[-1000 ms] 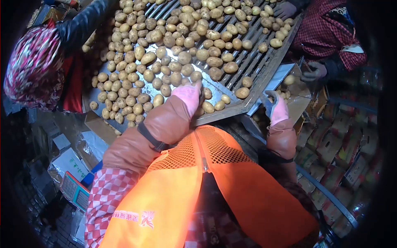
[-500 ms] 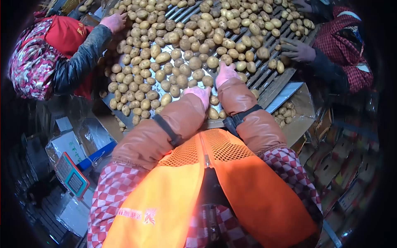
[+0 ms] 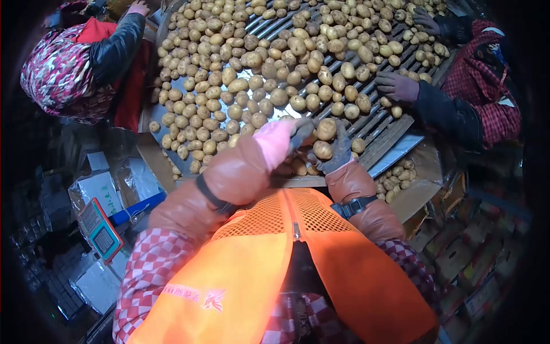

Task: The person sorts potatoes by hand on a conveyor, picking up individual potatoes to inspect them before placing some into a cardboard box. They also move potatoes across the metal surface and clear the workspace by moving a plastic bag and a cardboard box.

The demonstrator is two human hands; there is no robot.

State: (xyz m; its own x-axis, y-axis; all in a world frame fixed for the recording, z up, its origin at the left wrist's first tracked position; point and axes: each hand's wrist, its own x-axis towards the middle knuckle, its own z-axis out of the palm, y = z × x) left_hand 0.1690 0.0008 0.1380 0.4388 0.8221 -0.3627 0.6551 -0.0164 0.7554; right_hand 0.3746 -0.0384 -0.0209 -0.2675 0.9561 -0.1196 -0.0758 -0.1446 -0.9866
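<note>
My left hand (image 3: 282,137), in a pink glove with grey fingers, is curled inward at the near edge of the sorting table (image 3: 378,144). What lies in its fingers is hidden. Close beside it, my right hand (image 3: 339,150) is turned palm-up with grey fingers bent round potatoes. One potato (image 3: 326,129) sits on top and another potato (image 3: 322,150) rests just below, against the palm. Other potatoes (image 3: 299,167) lie under and between my two hands. Many loose potatoes (image 3: 196,77) spread over the metal sheet and slatted bars ahead of me.
A co-worker in a patterned hood (image 3: 60,86) stands at the left, one hand at the table's far edge. Opposite, another co-worker's gloved hands (image 3: 398,87) touch potatoes on the bars. A carton of potatoes (image 3: 421,198) stands at right; a scale display (image 3: 104,239) is at lower left.
Both my hands have drawn together and turned their grey palms inward, with potatoes now in the right one. The left co-worker's hand has moved farther away.
</note>
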